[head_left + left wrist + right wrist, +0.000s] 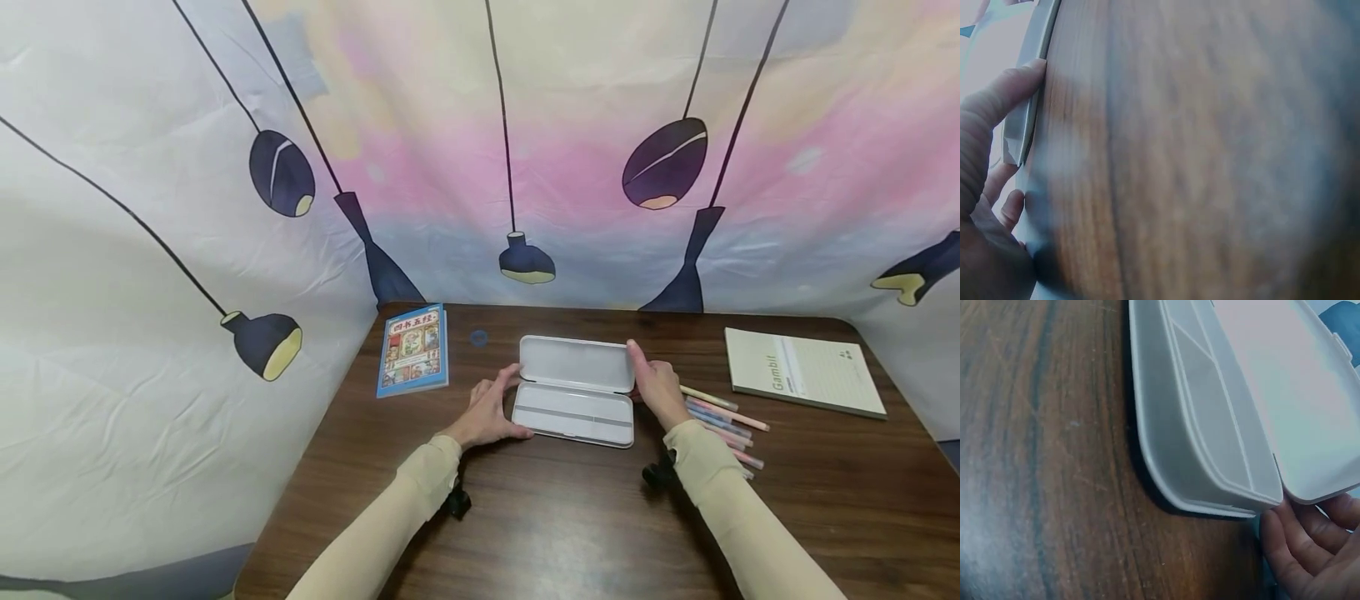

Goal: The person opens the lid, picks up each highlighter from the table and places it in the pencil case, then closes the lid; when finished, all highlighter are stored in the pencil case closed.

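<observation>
The left hand (pixel 489 412) holds the left end of the case (pixel 573 425), thumb at its near left corner and fingers spread along the left side. The right hand (pixel 660 392) grips the right end, fingers at the hinge corner and lid (pixel 576 362). The case lies open mid-table (pixel 555 517), lid on the far side. Pens (pixel 718 407) lie just right, beside the right hand; a notebook (pixel 806 371) is farther right, a ring (pixel 478 337) and book (pixel 412 350) far left.
</observation>
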`<state>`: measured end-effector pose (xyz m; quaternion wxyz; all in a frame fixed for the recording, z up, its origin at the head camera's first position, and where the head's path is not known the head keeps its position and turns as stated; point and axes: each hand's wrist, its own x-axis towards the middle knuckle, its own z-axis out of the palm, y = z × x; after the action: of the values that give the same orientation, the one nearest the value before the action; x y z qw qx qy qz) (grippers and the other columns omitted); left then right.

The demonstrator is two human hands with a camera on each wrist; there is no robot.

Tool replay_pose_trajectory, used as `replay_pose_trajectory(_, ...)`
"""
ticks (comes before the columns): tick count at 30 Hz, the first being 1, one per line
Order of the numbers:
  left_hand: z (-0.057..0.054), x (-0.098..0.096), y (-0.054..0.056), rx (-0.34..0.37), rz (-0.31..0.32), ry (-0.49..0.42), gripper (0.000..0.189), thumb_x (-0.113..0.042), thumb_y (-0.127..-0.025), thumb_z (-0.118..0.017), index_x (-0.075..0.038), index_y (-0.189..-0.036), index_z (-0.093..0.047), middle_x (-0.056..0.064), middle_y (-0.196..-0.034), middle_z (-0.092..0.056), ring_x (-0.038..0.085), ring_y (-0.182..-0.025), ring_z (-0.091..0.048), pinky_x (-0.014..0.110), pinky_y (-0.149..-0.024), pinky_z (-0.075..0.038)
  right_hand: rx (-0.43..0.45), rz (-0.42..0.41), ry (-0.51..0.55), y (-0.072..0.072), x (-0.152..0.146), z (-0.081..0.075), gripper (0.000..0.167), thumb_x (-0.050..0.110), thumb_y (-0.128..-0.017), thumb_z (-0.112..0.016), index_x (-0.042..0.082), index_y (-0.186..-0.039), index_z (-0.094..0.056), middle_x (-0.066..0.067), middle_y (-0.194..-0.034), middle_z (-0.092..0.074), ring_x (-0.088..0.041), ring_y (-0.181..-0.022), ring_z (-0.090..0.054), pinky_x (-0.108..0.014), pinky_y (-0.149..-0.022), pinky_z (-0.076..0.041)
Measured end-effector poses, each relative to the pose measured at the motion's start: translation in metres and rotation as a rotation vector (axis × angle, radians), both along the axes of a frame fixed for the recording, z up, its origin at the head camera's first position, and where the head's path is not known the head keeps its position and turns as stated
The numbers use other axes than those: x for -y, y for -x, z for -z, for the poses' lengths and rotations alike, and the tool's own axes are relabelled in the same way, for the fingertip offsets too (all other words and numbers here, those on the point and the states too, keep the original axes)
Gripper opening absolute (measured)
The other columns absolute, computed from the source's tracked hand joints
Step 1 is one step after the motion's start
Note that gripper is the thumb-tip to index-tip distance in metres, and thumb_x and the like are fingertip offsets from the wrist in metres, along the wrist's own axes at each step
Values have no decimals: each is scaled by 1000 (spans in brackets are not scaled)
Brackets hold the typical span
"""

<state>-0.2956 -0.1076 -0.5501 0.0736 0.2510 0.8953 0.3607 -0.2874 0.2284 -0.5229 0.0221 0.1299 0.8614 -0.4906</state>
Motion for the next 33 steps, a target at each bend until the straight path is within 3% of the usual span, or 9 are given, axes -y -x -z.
replay_pose_trajectory(4, -1, 1, 1, 6, 2, 30, 122, -41, -75, -97, -31, -169, -20, -3, -161, -51, 26, -118, -42, 57, -116, -23, -40, 17, -28, 0, 1, 2, 96, 75, -103, -32, -11, -124, -69, -27, -106, -73, -36, -97, -70, -45, -89, -53)
replay_pose_trajectory(7, -1, 2, 3, 18, 2, 57, 123, -43, -76, -97, -32, -169, -18, -5, -162, -50, 25, -118, -41, 56, -115, -23, -115, 15, -31, 0, 2, 6, 85, 67, -108, -33, -7, -144, -58, -31, -137, -63, -46, -129, -57, -57, -110, -43)
replay_pose_trajectory(10, -1, 3, 4, 22, 6, 66, 124, -41, -75, -97, -29, -170, -19, -5, -162, -50, 25, -117, -42, 57, -115, -23, -190, 15, -18, 0, 4, 10, 74, 58, -111, -35, 0, -156, -47, -29, -155, -50, -46, -144, -45, -59, -119, -34)
replay_pose_trajectory(15, -3, 2, 6, 25, 9, 71, 125, -39, -73, -98, -25, -170, -21, -4, -161, -50, 27, -118, -42, 58, -118, -21, -313, -77, -29, -6, 4, 17, 74, 50, -109, -51, 10, -167, -28, -27, -164, -39, -48, -146, -41, -64, -117, -34)
replay_pose_trajectory(19, -5, -1, 9, 28, 20, 87, 126, -42, -73, -98, -27, -170, -19, -5, -161, -50, 25, -118, -42, 58, -119, -21, -375, -247, -187, -23, -1, 17, 104, 49, -96, -76, 11, -170, -14, -29, -170, -23, -52, -151, -29, -71, -114, -32)
replay_pose_trajectory(23, -9, -4, 10, 30, 27, 79, 126, -40, -73, -98, -26, -170, -20, -5, -160, -51, 26, -118, -41, 58, -121, -18, -401, -373, -341, -40, -8, 17, 127, 48, -80, -91, 1, -168, -12, -32, -170, -16, -54, -153, -23, -73, -114, -30)
replay_pose_trajectory(27, -10, -2, 10, 41, 19, 81, 126, -39, -73, -98, -26, -170, -20, -6, -159, -51, 27, -121, -41, 58, -123, -15, -392, -424, -406, -50, -13, 22, 133, 48, -72, -96, -6, -165, -18, -32, -170, -17, -55, -151, -25, -71, -114, -32)
replay_pose_trajectory(33, -7, -3, 10, 56, 10, 83, 127, -39, -73, -98, -26, -170, -19, -6, -160, -50, 28, -126, -40, 60, -122, -16, -411, -466, -444, -52, -15, 28, 132, 49, -71, -97, -11, -162, -22, -33, -169, -21, -54, -151, -27, -69, -116, -31)
